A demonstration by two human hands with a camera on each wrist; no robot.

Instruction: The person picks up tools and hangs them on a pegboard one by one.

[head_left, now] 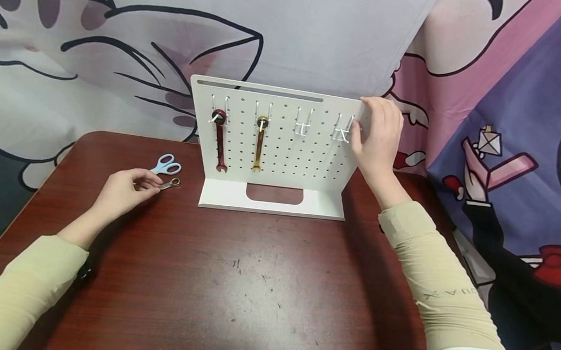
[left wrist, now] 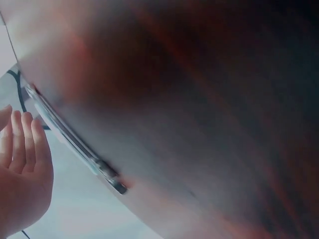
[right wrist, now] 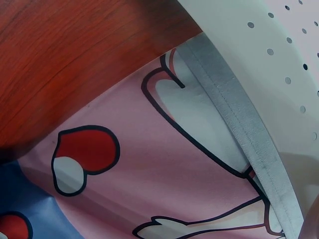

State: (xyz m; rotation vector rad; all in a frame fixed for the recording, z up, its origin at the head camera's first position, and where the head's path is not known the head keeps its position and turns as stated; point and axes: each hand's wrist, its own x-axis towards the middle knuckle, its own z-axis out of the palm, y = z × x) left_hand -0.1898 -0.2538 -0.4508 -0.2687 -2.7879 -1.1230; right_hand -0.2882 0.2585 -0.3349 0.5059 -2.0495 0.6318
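Note:
My left hand (head_left: pixel 127 190) is beside a small metal wrench (head_left: pixel 170 184) on the table; its fingers hide part of the wrench. Light blue-handled scissors (head_left: pixel 167 165) lie just behind, their blades hidden by the hand. In the left wrist view the fingers (left wrist: pixel 29 147) look straight, apart from a blurred, slim metal tool (left wrist: pixel 75 137) seen edge-on. My right hand (head_left: pixel 381 135) grips the upper right corner of a white pegboard (head_left: pixel 281 164), thumb in front. A red wrench (head_left: pixel 220 142) and a gold wrench (head_left: pixel 259 144) hang on its left hooks.
Two white hooks, a middle one (head_left: pixel 302 127) and a right one (head_left: pixel 342 133), hold nothing. The pegboard's base rests on the brown table (head_left: pixel 255 280). Behind stands a printed cartoon curtain (head_left: pixel 318 38); it also shows past the board's edge in the right wrist view.

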